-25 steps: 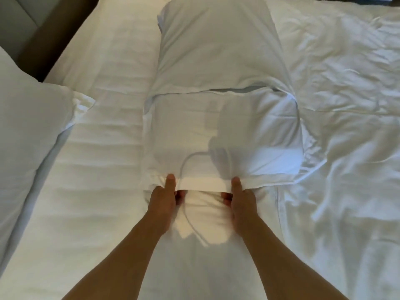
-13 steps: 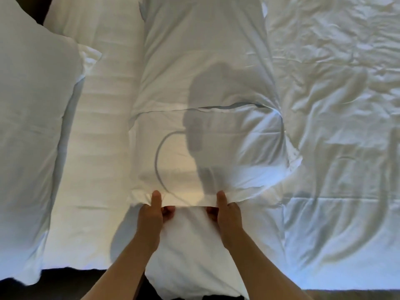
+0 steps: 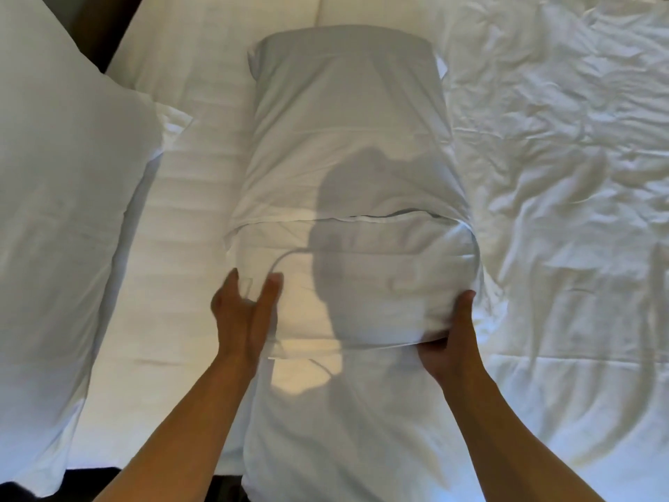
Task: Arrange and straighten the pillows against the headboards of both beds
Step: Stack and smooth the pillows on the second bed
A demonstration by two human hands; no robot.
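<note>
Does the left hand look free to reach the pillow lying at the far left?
Probably yes: the left hand looks open beside the middle pillow, and only bare sheet separates it from the left pillow.

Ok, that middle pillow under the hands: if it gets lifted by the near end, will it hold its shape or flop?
Probably flop: the middle pillow bulges softly where the right hand grips its case. The loose, wrinkled case may slide over the filling. It looks light; the left hand only rests open against its side.

light: dim, cool | shadows: head-shaped, mid-frame | blur: left grip [image 3: 242,313]
</note>
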